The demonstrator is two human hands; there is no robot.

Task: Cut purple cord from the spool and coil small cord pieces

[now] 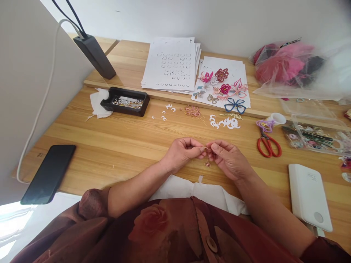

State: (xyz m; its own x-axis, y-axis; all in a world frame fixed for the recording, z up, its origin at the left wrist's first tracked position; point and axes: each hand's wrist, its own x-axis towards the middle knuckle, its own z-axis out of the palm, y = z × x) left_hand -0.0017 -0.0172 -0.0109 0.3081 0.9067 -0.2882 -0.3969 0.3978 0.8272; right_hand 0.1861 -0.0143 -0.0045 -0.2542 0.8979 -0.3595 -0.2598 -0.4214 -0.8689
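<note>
My left hand (189, 150) and my right hand (226, 157) meet over the near part of the wooden table, each closed in a pinch. Between the fingertips runs a thin gold-coloured thread or wire (205, 148), gripped from both sides. Just below the right fingers hangs a small pinkish-brown ornament (207, 164), too small to make out fully. Beyond the hands lie white crescent-shaped pieces (231, 123) and a cluster of pink ring-like pieces with fine wire tails (192, 111).
A black tray (142, 109) holds beads at the left, near a phone (49, 173). Red-handled scissors (269, 147), a white power bank (308, 193) and a clear box of parts (315, 137) lie right. Papers (170, 82) and wire-outlined flowers (234, 105) sit on the back ledge.
</note>
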